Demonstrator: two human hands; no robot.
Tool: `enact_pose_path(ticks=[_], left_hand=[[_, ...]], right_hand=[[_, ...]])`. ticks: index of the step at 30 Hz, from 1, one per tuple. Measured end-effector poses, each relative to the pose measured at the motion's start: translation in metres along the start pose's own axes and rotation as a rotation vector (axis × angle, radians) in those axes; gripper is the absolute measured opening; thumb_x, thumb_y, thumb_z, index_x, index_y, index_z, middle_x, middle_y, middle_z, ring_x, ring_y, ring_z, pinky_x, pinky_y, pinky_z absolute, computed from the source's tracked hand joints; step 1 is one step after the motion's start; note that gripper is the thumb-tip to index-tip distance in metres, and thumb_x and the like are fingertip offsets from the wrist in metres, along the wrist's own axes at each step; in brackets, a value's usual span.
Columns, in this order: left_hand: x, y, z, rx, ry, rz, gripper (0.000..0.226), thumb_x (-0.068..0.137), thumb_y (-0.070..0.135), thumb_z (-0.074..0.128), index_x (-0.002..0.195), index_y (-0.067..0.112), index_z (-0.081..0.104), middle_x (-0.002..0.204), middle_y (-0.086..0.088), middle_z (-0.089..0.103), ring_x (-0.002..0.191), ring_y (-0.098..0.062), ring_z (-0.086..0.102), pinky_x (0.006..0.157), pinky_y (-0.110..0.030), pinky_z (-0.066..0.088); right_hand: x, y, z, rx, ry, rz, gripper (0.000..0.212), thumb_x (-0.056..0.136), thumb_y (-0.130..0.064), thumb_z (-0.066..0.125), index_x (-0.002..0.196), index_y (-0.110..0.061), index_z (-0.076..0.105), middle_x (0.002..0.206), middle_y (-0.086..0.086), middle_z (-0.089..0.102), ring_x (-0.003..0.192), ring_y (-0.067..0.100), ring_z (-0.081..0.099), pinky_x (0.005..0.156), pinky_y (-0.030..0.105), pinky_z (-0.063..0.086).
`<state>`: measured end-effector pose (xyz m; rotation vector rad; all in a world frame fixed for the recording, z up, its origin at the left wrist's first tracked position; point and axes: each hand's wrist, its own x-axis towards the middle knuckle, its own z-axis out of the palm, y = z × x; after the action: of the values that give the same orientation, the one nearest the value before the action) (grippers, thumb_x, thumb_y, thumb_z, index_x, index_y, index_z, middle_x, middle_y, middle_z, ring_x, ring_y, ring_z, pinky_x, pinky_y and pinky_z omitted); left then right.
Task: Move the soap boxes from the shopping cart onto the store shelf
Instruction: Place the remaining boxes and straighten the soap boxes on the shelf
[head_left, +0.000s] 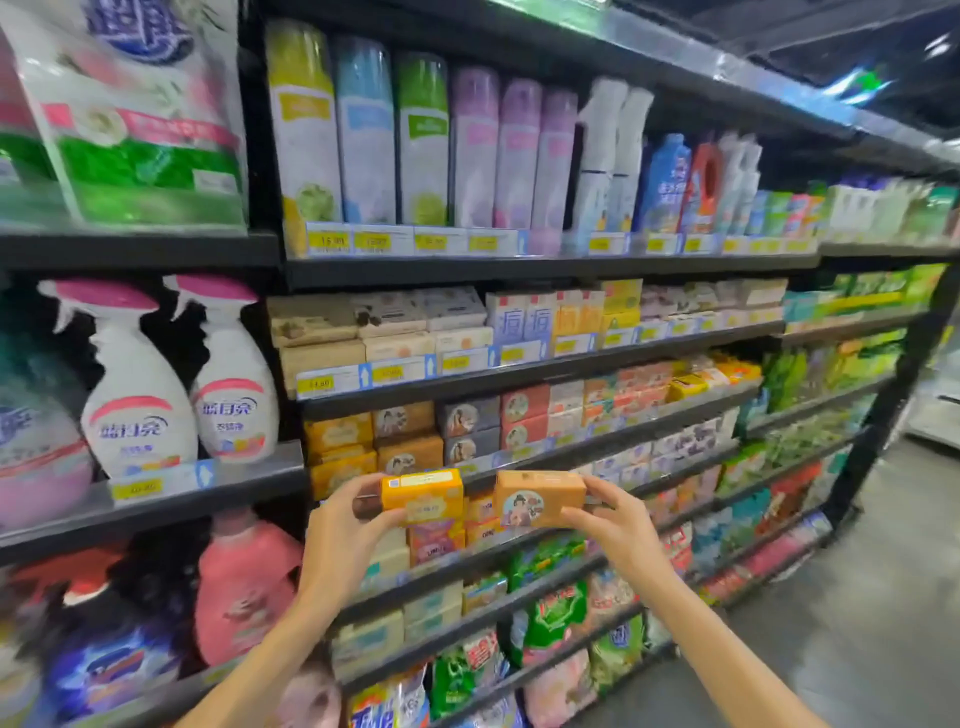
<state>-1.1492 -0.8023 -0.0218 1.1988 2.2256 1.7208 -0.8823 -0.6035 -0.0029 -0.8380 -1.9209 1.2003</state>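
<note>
Left hand (345, 525) grips a yellow soap box (422, 494) by its left end, thumb under the front edge and fingers curled behind, holding it level in front of the store shelf (545, 452). Right hand (615, 519) pinches an orange soap box (539, 496) at its right end, its printed face with a round picture turned toward the camera. Both boxes hang side by side in the air, near each other but apart, just in front of the row where matching yellow and orange stacked boxes (374, 447) stand. White spray bottles (182, 384) with pink triggers stand on the neighbouring shelf to the left, and tall aerosol cans (421, 140) line the upper shelf.
</note>
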Motion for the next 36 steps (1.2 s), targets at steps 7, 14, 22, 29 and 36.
enact_pose_path(ticks=[7,14,22,29,36], left_hand=[[0.018,-0.014,-0.019,0.075,0.185,-0.061,0.041,0.079,0.028,0.085,0.116,0.028,0.069,0.105,0.015,0.075,0.098,0.005,0.067,0.085,-0.018,0.055],[0.023,-0.023,-0.021,0.128,0.274,-0.113,0.042,0.08,0.026,0.084,0.119,0.027,0.068,0.104,0.015,0.075,0.099,0.004,0.068,0.081,-0.011,0.053],[0.017,-0.038,-0.012,0.093,0.292,-0.149,0.042,0.08,0.018,0.084,0.119,0.022,0.068,0.103,0.014,0.076,0.099,0.001,0.069,0.084,-0.016,0.055],[0.019,-0.045,-0.008,0.081,0.288,-0.157,0.043,0.081,0.023,0.083,0.121,0.026,0.067,0.108,0.016,0.074,0.103,0.0,0.068,0.09,-0.029,0.058],[0.017,-0.056,-0.007,0.084,0.271,-0.177,0.047,0.08,0.026,0.083,0.124,0.026,0.066,0.11,0.016,0.074,0.105,-0.002,0.068,0.092,-0.035,0.059]], right_hand=[[0.097,0.001,0.071,0.05,-0.12,-0.066,0.038,0.084,-0.014,0.078,0.115,-0.031,0.064,0.1,-0.01,0.073,0.089,0.005,0.07,0.07,0.018,0.055],[0.153,-0.001,0.121,0.071,-0.161,-0.101,0.041,0.086,-0.023,0.077,0.124,-0.021,0.063,0.102,-0.016,0.071,0.092,-0.002,0.068,0.084,0.023,0.056],[0.161,-0.002,0.155,-0.037,-0.101,-0.136,0.045,0.089,-0.023,0.073,0.131,-0.011,0.06,0.104,-0.008,0.065,0.097,0.009,0.062,0.085,0.025,0.048],[0.157,0.0,0.174,-0.077,-0.027,-0.201,0.027,0.091,-0.017,0.07,0.117,-0.015,0.063,0.123,-0.003,0.048,0.095,0.009,0.063,0.095,0.038,0.055],[0.151,0.0,0.189,-0.103,0.078,-0.234,0.039,0.092,-0.015,0.068,0.124,-0.02,0.045,0.123,0.001,0.052,0.107,0.018,0.06,0.095,0.036,0.053]])
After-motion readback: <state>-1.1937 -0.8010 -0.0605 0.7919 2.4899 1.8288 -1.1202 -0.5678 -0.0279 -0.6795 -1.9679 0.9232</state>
